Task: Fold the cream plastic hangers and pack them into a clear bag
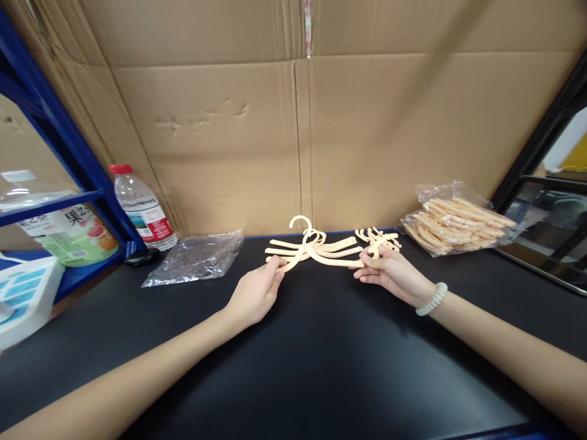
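A cream plastic clothes hanger [337, 262] is held up between my two hands, its hook at the top and its arms sloping down to either side. My left hand [257, 290] pinches the end of its left arm. At the far end of the right arm, my right hand [389, 269] has its thumb and fingers closed. Several similar cream hangers [282, 251] lie stacked right behind it, partly covered by the held one. Beyond my right fingers sits a small heap of cream hooks [367, 234], partly hidden by that hand.
At right, a clear bag [458, 223] holds many cream hanger arms. A crumpled clear plastic bag [197, 256] lies at left, near a red-capped bottle [147, 211] and a blue frame [50, 116]. Cardboard [220, 140] stands behind the black table [316, 360].
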A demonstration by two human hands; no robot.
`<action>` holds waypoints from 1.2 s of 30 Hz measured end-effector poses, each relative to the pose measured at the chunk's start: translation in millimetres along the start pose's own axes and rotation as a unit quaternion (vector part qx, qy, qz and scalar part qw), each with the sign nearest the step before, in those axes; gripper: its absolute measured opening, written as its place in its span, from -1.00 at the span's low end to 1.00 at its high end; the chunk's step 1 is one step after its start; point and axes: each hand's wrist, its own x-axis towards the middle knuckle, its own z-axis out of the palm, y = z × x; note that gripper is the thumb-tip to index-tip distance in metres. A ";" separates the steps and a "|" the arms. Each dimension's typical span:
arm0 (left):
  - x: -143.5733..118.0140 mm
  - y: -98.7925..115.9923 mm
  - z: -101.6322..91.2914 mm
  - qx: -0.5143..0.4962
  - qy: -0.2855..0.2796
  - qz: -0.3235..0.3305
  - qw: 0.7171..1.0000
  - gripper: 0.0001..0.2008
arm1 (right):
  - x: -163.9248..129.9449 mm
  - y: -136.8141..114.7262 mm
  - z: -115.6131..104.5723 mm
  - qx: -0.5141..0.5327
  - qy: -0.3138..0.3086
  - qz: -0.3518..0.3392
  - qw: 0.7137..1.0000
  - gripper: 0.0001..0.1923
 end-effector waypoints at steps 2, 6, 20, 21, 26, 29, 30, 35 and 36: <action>0.0 -0.3 0.2 0.007 0.005 -0.005 1.000 -0.79 | 1.1 0.1 -1.6 0.015 -0.010 -0.010 1.000 -0.88; 1.1 -2.7 0.6 0.013 0.015 -0.016 1.000 -0.81 | 2.9 -1.4 -5.5 0.050 -0.009 -0.047 0.998 -0.83; 13.7 -33.1 -30.3 0.128 0.034 0.108 0.985 -0.80 | 18.2 -30.3 -54.7 -0.283 -0.132 -0.118 0.942 -0.66; 13.9 -33.1 -33.4 0.124 0.022 0.132 0.983 -0.80 | 18.3 -33.8 -57.5 -0.329 -0.142 -0.132 0.924 -0.67; 11.5 -23.6 -43.5 0.140 -0.065 0.212 0.965 -0.80 | 21.3 -43.2 -70.7 -0.472 -0.204 -0.132 0.847 -0.66; 8.3 -16.1 -44.8 0.126 -0.111 0.228 0.959 -0.83 | 23.1 -42.4 -76.8 -0.521 -0.237 -0.102 0.814 -0.63; 7.3 -14.2 -44.6 0.118 -0.127 0.230 0.958 -0.83 | 23.4 -41.8 -78.0 -0.531 -0.242 -0.093 0.807 -0.62; 4.9 -10.1 -44.4 0.086 -0.164 0.221 0.958 -0.82 | 22.4 -40.4 -78.7 -0.545 -0.221 -0.078 0.805 -0.66; 4.8 -10.0 -45.1 0.079 -0.166 0.218 0.958 -0.83 | 22.1 -40.4 -78.4 -0.545 -0.216 -0.078 0.806 -0.67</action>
